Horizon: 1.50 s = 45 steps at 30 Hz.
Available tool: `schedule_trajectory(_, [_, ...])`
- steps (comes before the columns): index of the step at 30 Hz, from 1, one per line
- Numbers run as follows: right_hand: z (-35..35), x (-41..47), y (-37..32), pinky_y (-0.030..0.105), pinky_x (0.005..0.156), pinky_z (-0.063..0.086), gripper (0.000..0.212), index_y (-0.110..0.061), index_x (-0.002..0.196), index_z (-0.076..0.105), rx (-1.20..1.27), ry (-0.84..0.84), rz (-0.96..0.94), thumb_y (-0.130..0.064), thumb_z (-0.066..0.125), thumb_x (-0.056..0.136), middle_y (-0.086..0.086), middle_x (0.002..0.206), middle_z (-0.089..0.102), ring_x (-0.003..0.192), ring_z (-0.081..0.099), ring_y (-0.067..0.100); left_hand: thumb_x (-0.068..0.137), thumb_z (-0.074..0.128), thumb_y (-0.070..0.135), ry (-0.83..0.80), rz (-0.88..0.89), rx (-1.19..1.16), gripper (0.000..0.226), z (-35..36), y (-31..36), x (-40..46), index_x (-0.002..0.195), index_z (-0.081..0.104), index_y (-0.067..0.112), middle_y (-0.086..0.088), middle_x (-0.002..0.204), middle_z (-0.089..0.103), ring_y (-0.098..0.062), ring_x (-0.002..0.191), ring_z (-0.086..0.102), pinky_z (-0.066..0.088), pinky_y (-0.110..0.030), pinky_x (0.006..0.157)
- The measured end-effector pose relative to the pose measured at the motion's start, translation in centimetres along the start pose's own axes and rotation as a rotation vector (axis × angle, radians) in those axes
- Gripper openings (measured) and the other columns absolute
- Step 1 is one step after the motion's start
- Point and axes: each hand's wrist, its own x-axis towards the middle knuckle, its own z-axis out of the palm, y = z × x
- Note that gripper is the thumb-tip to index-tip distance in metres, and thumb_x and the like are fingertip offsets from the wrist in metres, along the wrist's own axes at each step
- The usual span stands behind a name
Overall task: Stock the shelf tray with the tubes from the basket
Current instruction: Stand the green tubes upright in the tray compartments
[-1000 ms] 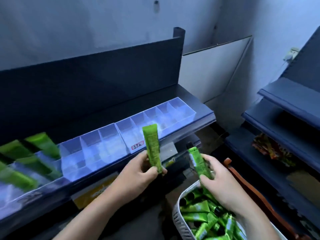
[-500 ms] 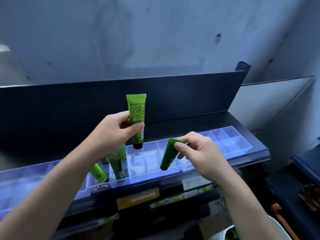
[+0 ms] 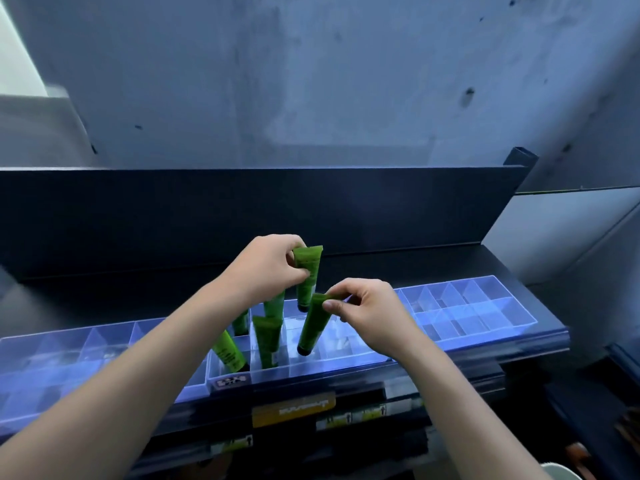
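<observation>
while the right hand (image 3: 367, 315) pinches the crimped end of a tube (image 3: 313, 323) between thumb and fingers, its cap hangs toward 7 o'clock in a front slot of the tray (image 3: 485, 308). the left hand (image 3: 268, 268) grips another tube (image 3: 308, 275) at 12, nearly upright, cap down.

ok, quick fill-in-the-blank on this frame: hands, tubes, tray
1. Each hand pinches one ____ tube.
2. The left hand holds its tube by the flat end, cap pointing ____.
3. The right hand lowers its tube into the clear ____.

Missing: green; down; tray
</observation>
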Motion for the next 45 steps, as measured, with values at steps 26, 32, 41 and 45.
schedule_trajectory(26, [2.1, -0.4, 0.7, 0.021, 0.076, 0.051, 0.025, -0.035, 0.121, 0.069, -0.135, -0.123, 0.049, -0.036, 0.073, 0.097, -0.021, 0.101, 0.066, 0.079, 0.058, 0.003, 0.087, 0.060, 0.029, -0.114, 0.027, 0.375, 0.013, 3.2, -2.2, 0.9, 0.093, 0.071, 0.031, 0.015, 0.076, 0.060, -0.018, 0.098, 0.053, 0.040, -0.038, 0.092])
schedule_trajectory(32, [2.0, -0.6, 0.8, 0.018, 0.077, 0.047, 0.033, -0.037, 0.127, 0.065, -0.145, -0.122, 0.042, -0.037, 0.074, 0.096, -0.023, 0.107, 0.062, 0.079, 0.056, -0.001, 0.091, 0.062, 0.038, -0.075, 0.061, 0.376, 0.019, 2.8, -1.6, 0.7, 0.108, 0.071, 0.035, 0.016, 0.090, 0.067, -0.018, 0.106, 0.051, 0.042, -0.038, 0.095])
schedule_trajectory(41, [-1.7, -3.8, 2.4, 0.016, 0.077, 0.045, 0.043, -0.038, 0.139, 0.053, -0.049, 0.058, 0.044, -0.035, 0.068, 0.099, -0.019, 0.122, 0.056, 0.095, 0.062, 0.005, 0.089, 0.069, 0.036, 0.117, 0.376, 0.273, 0.021, 3.8, 4.0, 0.4, 0.108, 0.071, 0.025, 0.009, 0.092, 0.065, -0.021, 0.088, 0.050, 0.051, -0.042, 0.083])
schedule_trajectory(45, [-6.2, -8.8, 6.6, 0.012, 0.078, 0.046, 0.039, -0.037, 0.134, 0.056, -0.025, 0.225, 0.174, -0.031, 0.069, 0.098, -0.016, 0.119, 0.058, 0.092, 0.062, 0.005, 0.089, 0.068, 0.033, 0.036, 0.499, 0.238, 0.012, 7.0, 9.0, -0.1, 0.099, 0.071, 0.026, 0.012, 0.087, 0.063, -0.021, 0.086, 0.050, 0.051, -0.040, 0.080])
